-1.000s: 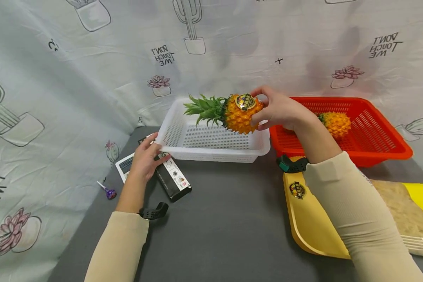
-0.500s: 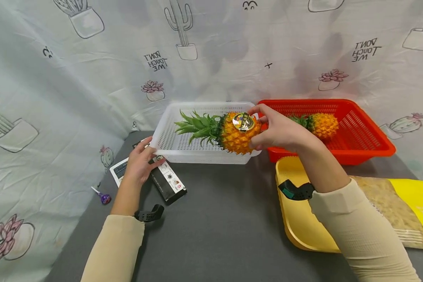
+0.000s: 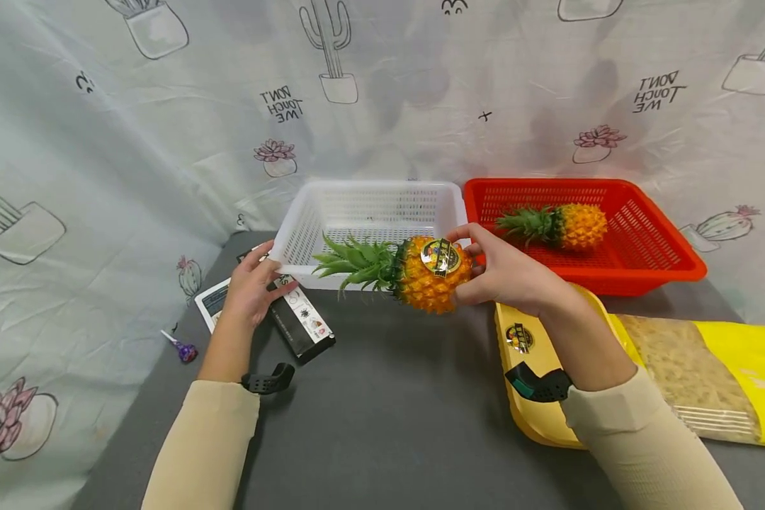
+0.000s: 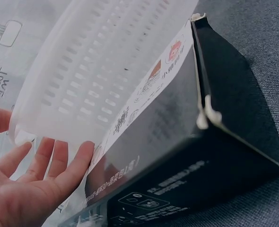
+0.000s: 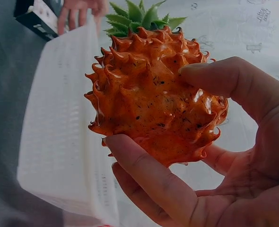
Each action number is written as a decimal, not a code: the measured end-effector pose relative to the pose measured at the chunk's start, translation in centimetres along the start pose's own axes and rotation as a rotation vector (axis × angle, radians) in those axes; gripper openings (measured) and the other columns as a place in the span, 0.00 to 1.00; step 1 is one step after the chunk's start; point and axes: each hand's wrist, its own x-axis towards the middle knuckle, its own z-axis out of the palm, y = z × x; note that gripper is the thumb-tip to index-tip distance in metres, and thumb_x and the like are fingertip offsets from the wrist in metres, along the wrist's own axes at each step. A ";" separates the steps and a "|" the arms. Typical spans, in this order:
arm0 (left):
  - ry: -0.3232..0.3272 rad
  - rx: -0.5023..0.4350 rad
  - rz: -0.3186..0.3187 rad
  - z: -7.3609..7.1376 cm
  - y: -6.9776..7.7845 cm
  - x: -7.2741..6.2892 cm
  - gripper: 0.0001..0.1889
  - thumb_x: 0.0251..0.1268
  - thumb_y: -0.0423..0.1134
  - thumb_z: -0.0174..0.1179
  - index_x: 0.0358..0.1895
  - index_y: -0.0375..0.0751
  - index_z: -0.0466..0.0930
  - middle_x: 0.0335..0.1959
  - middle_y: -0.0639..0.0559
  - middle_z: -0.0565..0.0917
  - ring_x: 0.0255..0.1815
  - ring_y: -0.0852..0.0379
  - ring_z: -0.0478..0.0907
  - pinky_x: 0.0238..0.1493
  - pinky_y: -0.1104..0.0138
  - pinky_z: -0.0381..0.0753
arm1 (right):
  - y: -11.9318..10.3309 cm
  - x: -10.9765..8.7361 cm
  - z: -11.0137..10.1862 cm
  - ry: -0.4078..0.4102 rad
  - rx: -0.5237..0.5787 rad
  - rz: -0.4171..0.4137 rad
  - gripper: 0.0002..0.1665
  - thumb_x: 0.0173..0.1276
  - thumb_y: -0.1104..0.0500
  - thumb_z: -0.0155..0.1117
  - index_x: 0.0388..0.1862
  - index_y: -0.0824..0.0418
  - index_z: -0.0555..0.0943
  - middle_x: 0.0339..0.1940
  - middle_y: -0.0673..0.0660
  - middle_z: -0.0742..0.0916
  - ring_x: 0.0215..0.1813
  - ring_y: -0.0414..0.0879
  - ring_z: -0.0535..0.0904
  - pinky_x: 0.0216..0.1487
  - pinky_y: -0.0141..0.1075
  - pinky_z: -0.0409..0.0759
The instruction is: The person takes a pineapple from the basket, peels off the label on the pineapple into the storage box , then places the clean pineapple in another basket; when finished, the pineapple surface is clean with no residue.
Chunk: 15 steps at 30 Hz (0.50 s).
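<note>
Now a round black-and-gold sticker is facing up on the pineapple (image 3: 414, 273), its print too small to read — and a similar one is sitting on the yellow tray (image 3: 525, 418). Behind, the curtain (image 3: 382, 134) is showing DON'T and TOUCH. The right hand (image 3: 506, 273) is gripping the pineapple, thumb and fingers clamping its rounded end, holding it sideways beside the white basket (image 3: 372, 205). The left hand (image 3: 251, 287) is touching that basket's near left corner — thumb lying apart from the fingers, next to the black box (image 3: 302, 322).
</note>
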 end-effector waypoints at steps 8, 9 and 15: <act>0.014 0.008 -0.005 -0.3 0.3 0.0 0.32 0.77 0.31 0.47 0.82 0.51 0.60 0.76 0.47 0.66 0.68 0.51 0.74 0.62 0.52 0.84 | 1.5 -0.2 1.6 -0.037 -0.026 -0.004 0.47 0.56 0.67 0.73 0.72 0.59 0.61 0.61 0.66 0.75 0.55 0.58 0.82 0.54 0.43 0.87; 0.014 0.008 -0.007 -0.3 0.4 0.0 0.32 0.77 0.31 0.47 0.82 0.51 0.60 0.76 0.48 0.66 0.67 0.52 0.74 0.62 0.52 0.84 | 1.7 -0.2 1.8 -0.041 -0.023 -0.001 0.47 0.56 0.67 0.73 0.72 0.59 0.61 0.61 0.66 0.75 0.55 0.59 0.81 0.54 0.44 0.87; 0.004 -0.008 -0.011 -0.2 0.1 0.0 0.31 0.77 0.31 0.48 0.81 0.50 0.61 0.75 0.48 0.69 0.57 0.58 0.79 0.59 0.54 0.86 | 3.0 -0.4 2.5 -0.065 -0.014 0.011 0.47 0.55 0.67 0.74 0.71 0.58 0.62 0.62 0.67 0.76 0.55 0.58 0.82 0.55 0.44 0.87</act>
